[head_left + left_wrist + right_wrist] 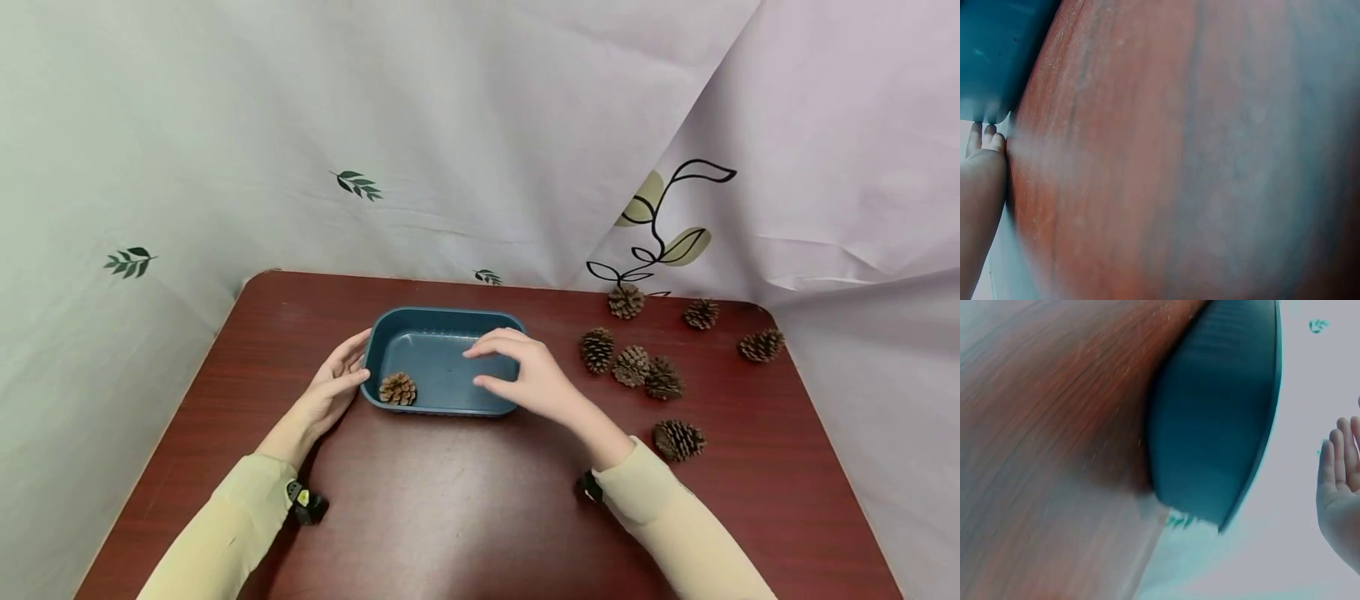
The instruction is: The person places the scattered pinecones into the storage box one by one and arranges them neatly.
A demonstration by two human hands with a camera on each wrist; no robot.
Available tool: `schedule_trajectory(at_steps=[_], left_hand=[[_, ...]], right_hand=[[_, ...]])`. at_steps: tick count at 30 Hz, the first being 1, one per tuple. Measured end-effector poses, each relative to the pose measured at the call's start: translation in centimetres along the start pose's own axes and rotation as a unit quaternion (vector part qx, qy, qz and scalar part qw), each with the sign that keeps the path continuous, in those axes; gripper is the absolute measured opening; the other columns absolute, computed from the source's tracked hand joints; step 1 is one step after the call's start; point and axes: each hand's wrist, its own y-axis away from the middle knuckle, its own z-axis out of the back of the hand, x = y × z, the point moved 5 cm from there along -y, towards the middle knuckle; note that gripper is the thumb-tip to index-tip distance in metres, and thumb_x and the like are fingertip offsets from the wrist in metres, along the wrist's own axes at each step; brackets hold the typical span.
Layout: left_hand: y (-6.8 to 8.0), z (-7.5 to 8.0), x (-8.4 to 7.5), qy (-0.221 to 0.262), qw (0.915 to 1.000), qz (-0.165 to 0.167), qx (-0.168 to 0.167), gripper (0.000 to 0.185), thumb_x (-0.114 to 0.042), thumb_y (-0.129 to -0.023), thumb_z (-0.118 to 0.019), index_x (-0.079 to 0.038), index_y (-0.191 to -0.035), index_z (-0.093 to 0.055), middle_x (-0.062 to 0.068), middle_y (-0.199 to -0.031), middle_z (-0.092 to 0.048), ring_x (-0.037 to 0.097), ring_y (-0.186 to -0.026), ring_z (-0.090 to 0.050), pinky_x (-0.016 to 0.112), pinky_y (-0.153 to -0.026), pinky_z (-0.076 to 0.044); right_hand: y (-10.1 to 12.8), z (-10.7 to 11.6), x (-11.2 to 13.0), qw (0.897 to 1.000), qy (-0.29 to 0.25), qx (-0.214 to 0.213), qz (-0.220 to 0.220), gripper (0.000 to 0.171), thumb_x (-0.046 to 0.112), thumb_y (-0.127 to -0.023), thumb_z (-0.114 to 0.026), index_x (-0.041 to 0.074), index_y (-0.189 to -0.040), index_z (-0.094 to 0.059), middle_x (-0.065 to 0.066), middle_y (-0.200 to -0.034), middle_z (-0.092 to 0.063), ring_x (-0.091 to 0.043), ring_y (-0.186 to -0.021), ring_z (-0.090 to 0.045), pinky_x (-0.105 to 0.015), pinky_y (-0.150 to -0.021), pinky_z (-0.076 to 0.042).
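Observation:
A blue rectangular plastic basket [450, 410] rests on the table, with one pine cone [397, 389] inside at its near left corner. My left hand [333, 383] holds the basket's left end, thumb on the rim and fingers along the outer wall. In the left wrist view, fingertips [990, 131] meet the basket's end [997, 62]. Above the basket's right side is my right hand [528, 375], its thumb and fingers apart and nothing between them. The right wrist view shows that hand [1341, 487] beside the basket's outer wall [1210, 419].
Several pine cones lie on the right of the dark red table [450, 500], among them a near one [678, 440], one by the back edge [626, 302] and one at the far right [761, 345]. A pale leaf-printed cloth [465, 150] hangs behind.

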Motion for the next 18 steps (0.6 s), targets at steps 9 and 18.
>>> schedule_trajectory(at_steps=[9,18], left_hand=[[0.1,0.1,-0.1,-0.002,1.0000,0.004,-0.008,0.064,0.013,-0.104,-0.046,-0.010,-0.163,-0.037,-0.011,-0.153,-0.055,0.002,-0.141,-0.052,0.017,-0.111,-0.045],[0.1,0.1,0.0,-0.002,0.9999,0.007,-0.008,0.064,0.013,-0.104,-0.047,-0.012,-0.162,-0.039,-0.011,-0.153,-0.056,0.003,-0.140,-0.053,0.017,-0.110,-0.046]], right_hand=[[3.8,3.5,-0.8,0.997,-0.005,-0.076,0.006,0.034,-0.005,-0.085,-0.085,0.007,-0.116,-0.079,-0.009,-0.116,-0.076,-0.020,-0.115,-0.068,-0.023,-0.107,-0.050],[9.0,6.5,-2.0,0.991,0.029,-0.131,-0.029,0.038,-0.008,-0.083,-0.085,0.010,-0.115,-0.079,-0.007,-0.117,-0.075,-0.003,-0.117,-0.063,-0.013,-0.105,-0.045]])
